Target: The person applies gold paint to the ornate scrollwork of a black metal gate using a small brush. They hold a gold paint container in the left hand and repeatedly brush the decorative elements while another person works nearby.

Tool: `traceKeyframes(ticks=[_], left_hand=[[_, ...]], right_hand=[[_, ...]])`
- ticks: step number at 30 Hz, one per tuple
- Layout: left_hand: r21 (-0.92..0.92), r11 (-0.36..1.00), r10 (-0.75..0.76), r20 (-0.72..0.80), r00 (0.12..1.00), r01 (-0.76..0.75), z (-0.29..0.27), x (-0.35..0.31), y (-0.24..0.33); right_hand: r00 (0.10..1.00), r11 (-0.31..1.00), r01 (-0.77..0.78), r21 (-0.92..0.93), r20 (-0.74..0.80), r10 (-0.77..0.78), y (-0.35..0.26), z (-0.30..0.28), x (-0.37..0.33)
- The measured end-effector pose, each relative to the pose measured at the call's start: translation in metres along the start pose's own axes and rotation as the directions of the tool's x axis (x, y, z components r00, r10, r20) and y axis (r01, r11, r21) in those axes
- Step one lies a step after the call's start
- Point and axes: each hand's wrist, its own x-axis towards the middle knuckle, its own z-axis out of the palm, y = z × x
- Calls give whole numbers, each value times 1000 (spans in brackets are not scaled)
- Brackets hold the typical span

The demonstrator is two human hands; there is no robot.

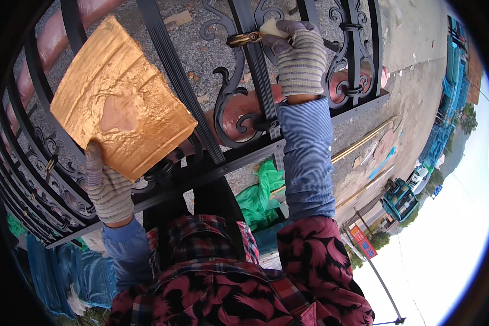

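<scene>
In my gloved left hand (pixel 108 187) is a square of cardboard (pixel 152 122) smeared with gold paint, with a bare brownish patch near its middle. The thumb lies over its lower edge and the fingers are mostly hidden. My gloved right hand (pixel 301 57) pinches a small pale piece of sponge (pixel 274 29) at the far side of the black metal fence panel (pixel 223 175). Right beside the sponge is a gold-coloured collar (pixel 244 38) on a fence bar. Black scrollwork (pixel 228 103) curls between the bars below that hand.
Under the panel runs a thick reddish-pink pipe (pixel 30 76). Green plastic sheeting (pixel 261 190) lies near my legs, and blue wrapped bundles (pixel 73 269) are at lower left. Long gold-toned strips (pixel 364 140) lie on the concrete at right. A teal vehicle (pixel 399 200) stands farther off.
</scene>
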Motion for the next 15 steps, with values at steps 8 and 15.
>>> traceKeyframes(ticks=[8, 15], left_hand=[[21, 999, 50, -26, 998, -49, -4, 0, -4], [-28, 998, 47, -6, 999, -47, -10, -1, 0]], right_hand=[[997, 995, 77, 56, -31, -75, 3, -1, -3], [998, 976, -31, 214, -41, 41, -15, -2, -15]])
